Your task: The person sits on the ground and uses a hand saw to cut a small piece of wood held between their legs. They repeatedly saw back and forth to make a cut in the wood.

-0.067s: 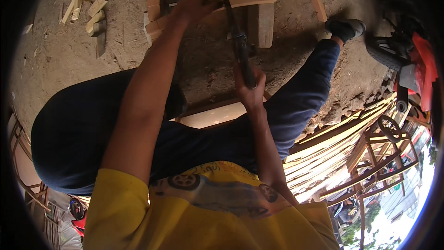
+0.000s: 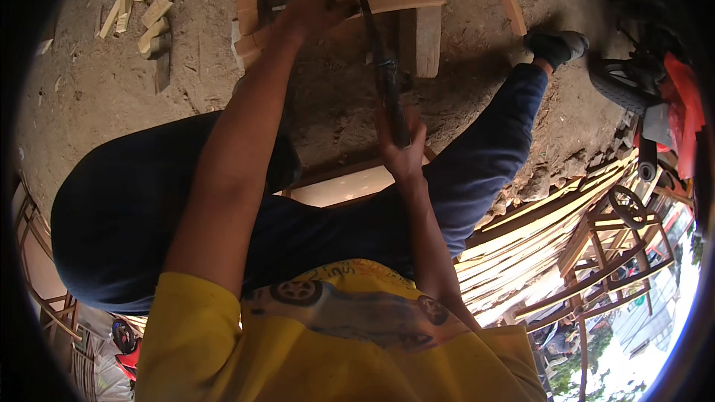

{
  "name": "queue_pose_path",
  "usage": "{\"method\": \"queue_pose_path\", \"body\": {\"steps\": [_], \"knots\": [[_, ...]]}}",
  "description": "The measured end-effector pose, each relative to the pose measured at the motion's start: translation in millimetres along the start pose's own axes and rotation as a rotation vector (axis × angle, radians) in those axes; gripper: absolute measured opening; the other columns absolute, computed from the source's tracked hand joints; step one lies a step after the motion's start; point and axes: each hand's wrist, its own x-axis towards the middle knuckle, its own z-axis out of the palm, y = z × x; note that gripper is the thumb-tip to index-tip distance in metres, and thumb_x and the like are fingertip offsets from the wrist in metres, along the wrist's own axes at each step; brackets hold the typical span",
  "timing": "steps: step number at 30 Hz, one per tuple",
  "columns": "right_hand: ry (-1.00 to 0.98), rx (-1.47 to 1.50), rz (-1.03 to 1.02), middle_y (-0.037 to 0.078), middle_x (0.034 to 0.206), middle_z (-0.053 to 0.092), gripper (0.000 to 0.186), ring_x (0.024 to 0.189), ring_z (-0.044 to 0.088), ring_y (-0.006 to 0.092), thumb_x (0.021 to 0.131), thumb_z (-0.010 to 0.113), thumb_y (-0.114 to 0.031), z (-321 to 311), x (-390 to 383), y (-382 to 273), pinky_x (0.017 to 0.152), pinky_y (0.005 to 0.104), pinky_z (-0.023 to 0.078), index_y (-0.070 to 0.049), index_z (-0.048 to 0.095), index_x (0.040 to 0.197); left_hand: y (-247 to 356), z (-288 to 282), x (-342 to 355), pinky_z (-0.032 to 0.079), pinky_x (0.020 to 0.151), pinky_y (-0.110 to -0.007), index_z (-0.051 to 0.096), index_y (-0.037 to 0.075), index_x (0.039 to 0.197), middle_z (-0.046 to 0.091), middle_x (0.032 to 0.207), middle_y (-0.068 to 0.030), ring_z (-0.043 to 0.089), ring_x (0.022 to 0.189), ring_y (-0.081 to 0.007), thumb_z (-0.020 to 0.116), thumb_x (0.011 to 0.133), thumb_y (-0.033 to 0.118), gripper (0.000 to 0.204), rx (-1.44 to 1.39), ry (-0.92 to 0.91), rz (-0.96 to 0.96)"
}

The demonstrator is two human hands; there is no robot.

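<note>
Clearly, the right hand (image 2: 404, 150) grips the stiff-looking tool (image 2: 386, 78), best held by its handle (image 2: 398, 128); ahead-left, the left hand (image 2: 314, 12) clasps the wood (image 2: 406, 0).

Head view: left fisheye of a side-by-side pair, worn on the person's head; upright, unmirrored, aimed steeply downward. Nearest, along the lower edge: yellow shirt (image 2: 320, 368). Beyond: dark trousers (image 2: 335, 231). Farther, upper centre: left hand (image 2: 309, 15), right hand (image 2: 400, 141), dirt ground (image 2: 194, 59). Coverage wide; surroundings bent toward a dark, rounded rim.
</note>
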Motion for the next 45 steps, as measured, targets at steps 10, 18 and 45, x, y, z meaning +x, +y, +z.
{"method": "queue_pose_path", "body": {"steps": [10,18,45], "knots": [[-0.042,-0.026,-0.038,0.003,0.061,0.053,0.011,0.059,0.048,0.0051,0.086,0.064,-0.005,-4.8,-10.3,8.1,0.05,0.0282,0.04,0.002,0.059,0.079,-16.5,5.5,15.1,0.051,0.084,-0.043,0.07,0.014,0.108,0.069,0.101,-0.0171,0.067,0.094,-0.0334,0.054,0.081,0.068,0.063,0.044,0.107,0.009],[0.021,-0.052,-0.089,-0.003,0.057,0.046,0.022,0.054,0.04,0.0028,0.089,0.064,-0.008,-10.2,-31.6,7.2,0.045,0.0262,0.032,-0.001,0.054,0.071,19.4,-6.2,-4.8,0.052,0.079,-0.041,0.072,0.011,0.101,0.069,0.091,-0.0182,0.068,0.09,-0.0305,0.052,0.082,0.069,0.065,0.205,0.123,-0.007],[-0.107,-0.065,0.013,-0.003,0.058,0.05,0.02,0.055,0.046,0.0023,0.089,0.063,-0.009,-11.6,13.3,8.4,0.046,0.0252,0.033,0.0,0.057,0.072,19.4,-10.0,-2.2,0.048,0.087,-0.042,0.068,0.006,0.107,0.066,0.098,-0.0187,0.064,0.097,-0.0334,0.049,0.086,0.064,0.064,0.149,-0.008,-0.062]]}}
